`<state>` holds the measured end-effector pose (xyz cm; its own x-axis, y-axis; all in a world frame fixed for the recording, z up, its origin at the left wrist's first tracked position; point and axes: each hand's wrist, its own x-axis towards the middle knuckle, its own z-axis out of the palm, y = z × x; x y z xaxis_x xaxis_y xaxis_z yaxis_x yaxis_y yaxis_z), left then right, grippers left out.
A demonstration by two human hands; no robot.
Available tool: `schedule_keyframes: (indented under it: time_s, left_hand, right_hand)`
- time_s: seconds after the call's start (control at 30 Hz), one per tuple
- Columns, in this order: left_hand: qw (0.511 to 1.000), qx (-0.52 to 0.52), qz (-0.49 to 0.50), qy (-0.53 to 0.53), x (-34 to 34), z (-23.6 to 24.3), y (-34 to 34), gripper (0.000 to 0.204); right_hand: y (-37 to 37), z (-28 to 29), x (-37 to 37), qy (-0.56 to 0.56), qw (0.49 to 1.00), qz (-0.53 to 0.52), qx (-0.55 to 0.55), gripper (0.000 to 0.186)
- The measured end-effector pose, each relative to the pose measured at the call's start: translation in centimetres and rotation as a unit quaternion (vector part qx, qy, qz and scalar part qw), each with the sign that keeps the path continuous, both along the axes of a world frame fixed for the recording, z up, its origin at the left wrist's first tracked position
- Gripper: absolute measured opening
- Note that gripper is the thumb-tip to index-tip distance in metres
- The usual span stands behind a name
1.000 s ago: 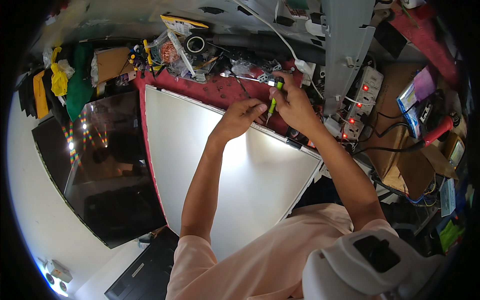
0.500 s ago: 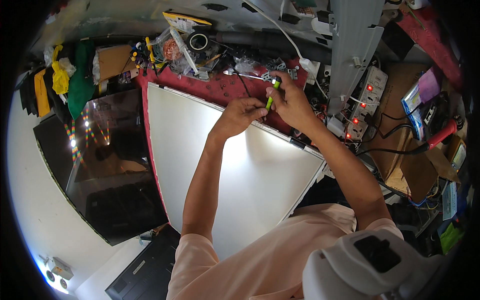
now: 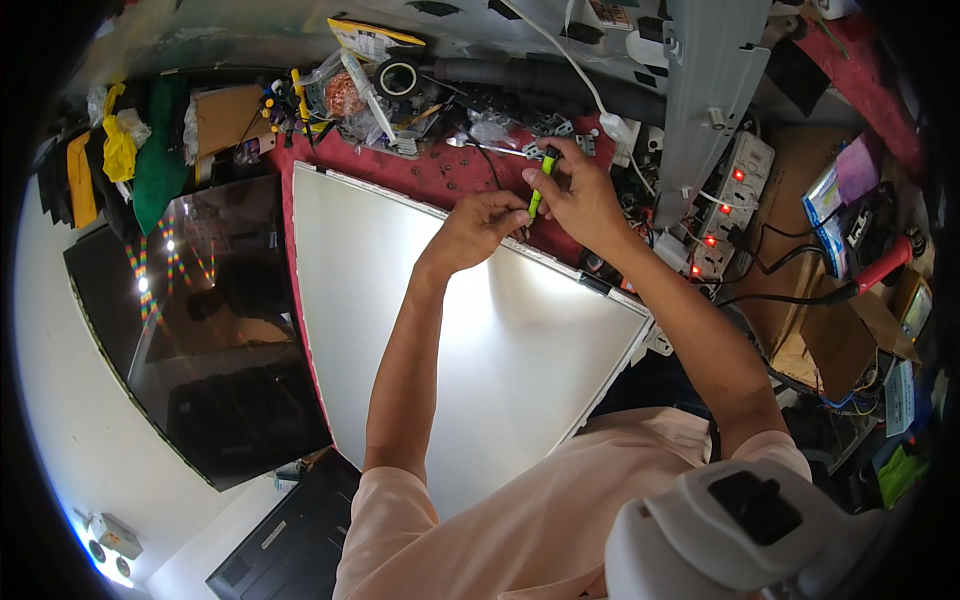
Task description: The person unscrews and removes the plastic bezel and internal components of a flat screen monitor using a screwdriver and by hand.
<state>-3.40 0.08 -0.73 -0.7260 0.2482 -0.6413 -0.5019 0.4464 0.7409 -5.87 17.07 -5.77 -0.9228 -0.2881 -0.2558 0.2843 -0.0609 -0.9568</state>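
My right hand grips a slim lime-green pen-shaped tool with a black end, thumb and fingers wrapped round it. It stands tilted, its lower end at the fingertips of my left hand. The left hand is closed in a pinch at that spot; what it pinches is hidden. Both hands are over the far edge of a large white panel, brightest beneath the left hand. Below the panel's far edge, a red work surface shows, and a thin dark cable runs toward the left hand.
A dark glossy screen leans at the left, by a black panel. Along the back lie a tape roll, a white tube and loose tools. A lit power strip, a cardboard box and a red-handled tool are at right.
The green tool has shifted slightly left and stands a little more upright, my right hand moving with it. My left hand stays pinched in nearly the same place.
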Motion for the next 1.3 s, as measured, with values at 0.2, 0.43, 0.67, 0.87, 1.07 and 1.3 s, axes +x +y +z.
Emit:
schedule_keyframes:
  time_s: [0.2,0.43,0.67,0.87,1.07,1.3]
  left_hand:
    - [1.000,-0.020,-0.009,-0.007,-0.3,0.4,0.6,0.019]
    - [0.999,0.034,-0.001,-0.003,-0.7,-0.4,0.8,0.023]
    - [0.997,0.057,-0.005,-0.058,-1.2,-0.9,0.4,0.022]
    - [0.999,0.034,-0.006,-0.035,-0.9,-1.4,0.7,0.017]
    - [0.997,0.074,-0.004,-0.029,-0.5,-1.6,0.2,0.013]
    - [1.000,-0.011,-0.010,0.016,-0.4,-0.7,1.2,0.012]
  right_hand:
    - [0.1,-1.3,0.0,0.055,0.998,0.007,-0.018,0.035]
    - [0.1,0.0,-0.3,0.109,0.990,0.048,0.079,0.036]
    - [0.2,1.8,-0.8,0.047,0.988,0.106,0.100,0.037]
    - [-0.1,0.5,-0.2,0.083,0.989,0.072,0.103,0.033]
    - [-0.4,0.2,-0.2,0.090,0.989,0.069,0.092,0.033]
    - [-0.2,0.4,-0.2,0.078,0.988,0.085,0.101,0.034]
